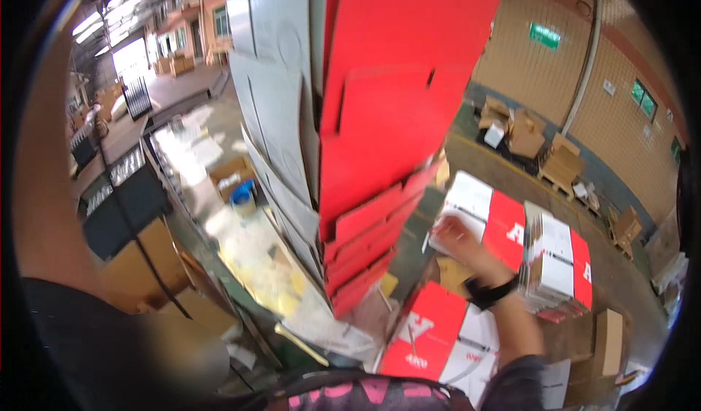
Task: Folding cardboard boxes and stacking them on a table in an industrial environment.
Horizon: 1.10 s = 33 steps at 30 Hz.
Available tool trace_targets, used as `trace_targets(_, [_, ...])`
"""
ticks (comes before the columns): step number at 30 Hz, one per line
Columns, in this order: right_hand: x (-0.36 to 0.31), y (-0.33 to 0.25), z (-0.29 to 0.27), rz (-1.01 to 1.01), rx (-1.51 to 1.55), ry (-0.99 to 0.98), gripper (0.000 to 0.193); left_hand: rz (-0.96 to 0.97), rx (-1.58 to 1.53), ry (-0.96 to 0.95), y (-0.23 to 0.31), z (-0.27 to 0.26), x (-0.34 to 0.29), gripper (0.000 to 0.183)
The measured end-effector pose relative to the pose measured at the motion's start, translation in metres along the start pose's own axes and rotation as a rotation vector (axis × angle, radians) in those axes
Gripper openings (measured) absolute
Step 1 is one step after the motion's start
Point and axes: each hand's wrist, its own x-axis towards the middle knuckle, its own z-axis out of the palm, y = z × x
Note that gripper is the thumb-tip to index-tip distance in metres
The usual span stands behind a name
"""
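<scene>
A tall bundle of flattened cardboard cartons (398,119) rises upright before me, bright red on the right side and grey-white on the left, its layered flaps fanned apart lower down. My left arm reaches up along the left rim; its hand is out of the picture. My right hand (456,237), with a black band (491,292) on the wrist, is over the near edge of a red-and-white carton stack (467,193). Blur smears its fingers, so their grip cannot be made out. Nearer to me lies another red-and-white carton stack (436,322).
Right of my hand stands a further carton stack (553,247). A worn, paint-spotted table (237,239) at left carries a blue tape roll (243,192) beside an open box (228,174). Brown cartons on a pallet (561,163) line the tiled wall. Dark crates (124,210) are farther left.
</scene>
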Motion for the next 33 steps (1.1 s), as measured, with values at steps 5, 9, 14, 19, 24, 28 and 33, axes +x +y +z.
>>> trace_targets(5, [-0.082,0.071,0.162,0.877,0.685,-0.069,0.090,-0.228,-0.092,-0.128,-0.023,0.060,-0.088,0.075])
trace_targets(9, [-0.067,0.050,0.216,0.723,1.111,0.022,0.077,-0.311,-0.098,-0.166,-0.017,0.059,-0.129,0.073])
trace_targets(14, [-0.066,0.064,0.230,0.686,1.067,0.006,0.066,-0.377,-0.067,-0.173,0.002,0.048,-0.166,0.070])
trace_targets(19, [-0.048,0.065,0.216,0.867,1.083,-0.110,0.038,-0.471,-0.006,-0.175,0.025,0.014,-0.218,0.067])
trace_targets(24, [-0.028,0.090,0.202,1.060,1.111,-0.189,0.048,-0.556,0.006,-0.167,0.052,0.005,-0.265,0.064])
trace_targets(28, [-0.025,0.069,0.212,0.876,1.034,-0.371,0.044,-0.577,-0.013,-0.184,0.070,0.012,-0.292,0.062])
trace_targets(33, [0.016,0.074,0.200,0.670,1.131,-0.090,0.035,-0.545,-0.043,-0.229,0.079,0.028,-0.304,0.060])
